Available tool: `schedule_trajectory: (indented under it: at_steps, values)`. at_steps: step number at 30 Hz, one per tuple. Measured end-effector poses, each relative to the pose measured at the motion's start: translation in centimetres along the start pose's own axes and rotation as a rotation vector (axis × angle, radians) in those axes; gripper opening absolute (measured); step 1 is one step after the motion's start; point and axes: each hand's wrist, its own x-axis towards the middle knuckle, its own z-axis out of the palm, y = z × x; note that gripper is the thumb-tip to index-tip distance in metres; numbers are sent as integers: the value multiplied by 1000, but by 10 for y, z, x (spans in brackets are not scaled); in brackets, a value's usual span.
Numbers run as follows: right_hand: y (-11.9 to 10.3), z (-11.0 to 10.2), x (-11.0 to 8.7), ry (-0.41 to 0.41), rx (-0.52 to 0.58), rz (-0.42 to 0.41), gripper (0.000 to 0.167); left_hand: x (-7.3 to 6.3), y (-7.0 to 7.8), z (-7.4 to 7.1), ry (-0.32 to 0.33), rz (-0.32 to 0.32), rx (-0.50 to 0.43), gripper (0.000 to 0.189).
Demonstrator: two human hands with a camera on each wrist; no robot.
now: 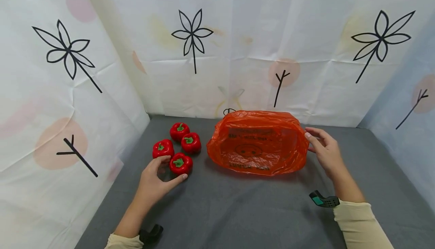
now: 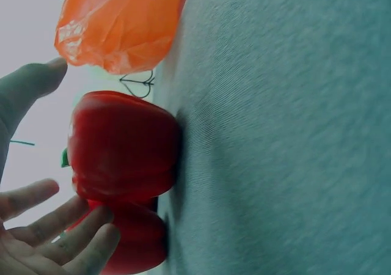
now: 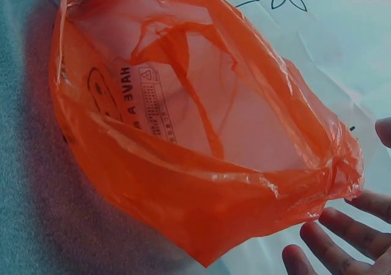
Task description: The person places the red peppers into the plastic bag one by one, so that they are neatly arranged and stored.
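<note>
My left hand (image 1: pixel 153 183) reaches around the nearest red bell pepper (image 1: pixel 181 164), thumb and fingers spread on either side of it. In the left wrist view the thumb stands apart from that pepper (image 2: pixel 122 146), while the fingertips are close to it and a second pepper (image 2: pixel 137 241); contact is unclear. To the right, an orange plastic bag (image 1: pixel 258 147) lies with its mouth spread wide. My right hand (image 1: pixel 326 150) is at the bag's right edge. Its fingertips meet the rim of the bag (image 3: pixel 244 195) in the right wrist view, and the thumb stays off it.
More red bell peppers (image 1: pixel 191 143) with green stems cluster behind the nearest one, left of the bag. A grey cloth (image 1: pixel 238 211) covers the table. White curtains (image 1: pixel 231 45) with black flower drawings close off the back and sides.
</note>
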Motion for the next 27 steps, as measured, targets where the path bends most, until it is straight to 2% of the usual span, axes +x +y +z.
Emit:
schedule_trajectory:
  at_steps: [12, 18, 27]
  values:
    - [1, 5, 0, -16, 47, -1, 51, -2, -4, 12, -1, -128, -79, 78]
    - [2, 6, 0, -15, 59, -1, 47, -2, -5, 18, -8, -167, -83, 81]
    - [2, 7, -2, 4, 40, 20, 50, 2, -4, 23, -17, -202, -76, 82]
